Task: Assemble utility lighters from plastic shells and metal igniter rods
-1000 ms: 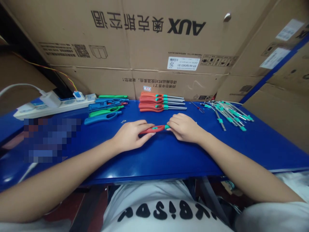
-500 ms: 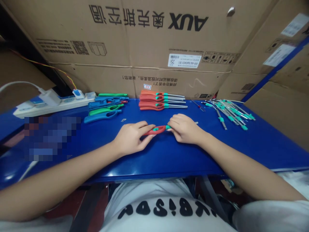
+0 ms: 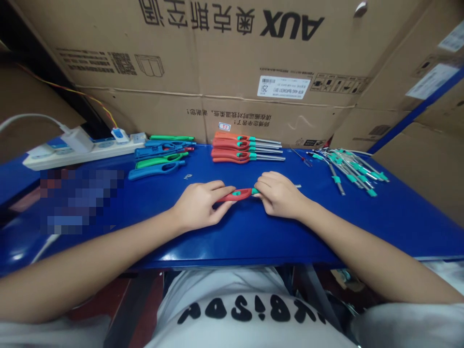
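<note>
A red long-necked lighter lies level between my two hands over the front of the blue table. Its red handle is gripped by my left hand, thumb below and fingers above. My right hand is wrapped round the metal tube by the green collar; only the tube's tip shows beyond the knuckles. Behind them several red and orange lighters with green triggers and metal tubes lie stacked. To the right is a heap of loose metal tubes with green ends.
Blue and green lighter handles lie at the back left beside a white power strip with plugs. A small screwdriver and a tiny metal piece rest on the blue table. A cardboard wall stands behind.
The view has tilted down and shifted slightly left, so the scene sits a little differently in the picture. Both hands keep the same hold on the red lighter.
</note>
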{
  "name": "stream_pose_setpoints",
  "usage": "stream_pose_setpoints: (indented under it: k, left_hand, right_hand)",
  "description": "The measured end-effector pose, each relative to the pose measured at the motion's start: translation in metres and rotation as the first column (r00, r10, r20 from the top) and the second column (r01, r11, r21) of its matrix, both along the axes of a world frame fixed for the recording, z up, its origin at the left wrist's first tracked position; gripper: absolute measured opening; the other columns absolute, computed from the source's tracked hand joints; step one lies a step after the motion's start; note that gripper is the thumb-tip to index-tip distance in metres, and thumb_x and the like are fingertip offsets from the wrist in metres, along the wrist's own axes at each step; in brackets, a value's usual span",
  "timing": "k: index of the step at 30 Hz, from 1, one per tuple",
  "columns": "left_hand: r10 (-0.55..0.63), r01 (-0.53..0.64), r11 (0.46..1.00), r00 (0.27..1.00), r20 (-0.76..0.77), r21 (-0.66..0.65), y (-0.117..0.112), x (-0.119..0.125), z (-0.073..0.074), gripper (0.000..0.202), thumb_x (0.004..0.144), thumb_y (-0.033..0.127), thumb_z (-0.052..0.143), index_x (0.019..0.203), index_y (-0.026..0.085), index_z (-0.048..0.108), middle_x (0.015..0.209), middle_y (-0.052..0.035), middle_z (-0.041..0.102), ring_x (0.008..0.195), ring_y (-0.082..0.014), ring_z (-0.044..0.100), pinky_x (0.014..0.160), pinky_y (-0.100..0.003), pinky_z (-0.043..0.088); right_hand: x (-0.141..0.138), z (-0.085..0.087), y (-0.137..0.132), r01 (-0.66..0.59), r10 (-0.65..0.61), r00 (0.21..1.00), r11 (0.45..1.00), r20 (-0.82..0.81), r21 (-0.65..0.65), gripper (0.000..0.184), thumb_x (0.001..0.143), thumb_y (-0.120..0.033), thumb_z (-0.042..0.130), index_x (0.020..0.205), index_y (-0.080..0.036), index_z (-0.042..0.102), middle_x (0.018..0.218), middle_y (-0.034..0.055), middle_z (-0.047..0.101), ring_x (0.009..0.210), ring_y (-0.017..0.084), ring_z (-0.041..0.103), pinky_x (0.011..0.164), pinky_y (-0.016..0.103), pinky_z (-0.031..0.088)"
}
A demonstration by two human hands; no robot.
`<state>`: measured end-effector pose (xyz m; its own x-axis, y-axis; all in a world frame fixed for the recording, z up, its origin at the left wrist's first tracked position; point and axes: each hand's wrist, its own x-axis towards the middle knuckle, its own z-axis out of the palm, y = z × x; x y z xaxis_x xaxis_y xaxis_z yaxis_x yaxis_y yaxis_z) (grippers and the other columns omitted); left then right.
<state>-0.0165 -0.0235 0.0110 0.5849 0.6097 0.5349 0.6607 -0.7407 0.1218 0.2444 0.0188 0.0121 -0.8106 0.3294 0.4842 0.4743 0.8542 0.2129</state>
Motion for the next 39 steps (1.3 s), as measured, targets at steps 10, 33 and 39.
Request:
stream_pose_setpoints:
  k: [10, 33, 39]
  left_hand:
    - [-0.010, 0.006, 0.997, 0.998, -0.057, -0.075, 0.002, -0.001, -0.006, 0.038, 0.100, 0.038, 0.051, 0.120, 0.014, 0.073, 0.096, -0.0077, 0.075, 0.077, -0.0199, 0.072, 0.063, -0.029, 0.053]
    - [-0.032, 0.028, 0.971, 0.999, -0.014, -0.238, 0.035, -0.010, 0.002, 0.036, 0.097, 0.042, 0.058, 0.119, 0.017, 0.072, 0.108, -0.0104, 0.071, 0.100, -0.0235, 0.068, 0.090, -0.037, 0.056]
    - [-0.051, 0.049, 0.964, 0.999, -0.003, -0.260, 0.031, -0.008, 0.002, 0.037, 0.096, 0.038, 0.058, 0.122, 0.016, 0.071, 0.110, -0.0109, 0.074, 0.103, -0.0250, 0.069, 0.093, -0.039, 0.056]
  right_hand:
    - [0.001, -0.009, 0.003, 0.007, 0.006, 0.997, 0.986, 0.078, -0.167, 0.025, 0.099, -0.020, 0.044, 0.082, -0.015, 0.061, 0.076, 0.0104, 0.062, 0.071, 0.021, 0.046, 0.074, 0.035, 0.038]
    - [0.069, 0.012, 0.066, 0.472, -0.606, 0.794, 0.664, -0.047, -0.580, 0.027, 0.089, -0.044, 0.064, 0.086, -0.017, 0.066, 0.094, 0.0085, 0.065, 0.086, 0.022, 0.060, 0.080, 0.033, 0.047]
    - [0.106, -0.001, 0.086, 0.813, -0.951, 0.303, 0.294, -0.066, -0.503, 0.025, 0.089, -0.031, 0.064, 0.104, -0.011, 0.069, 0.120, 0.0231, 0.060, 0.112, 0.035, 0.060, 0.091, 0.044, 0.047]
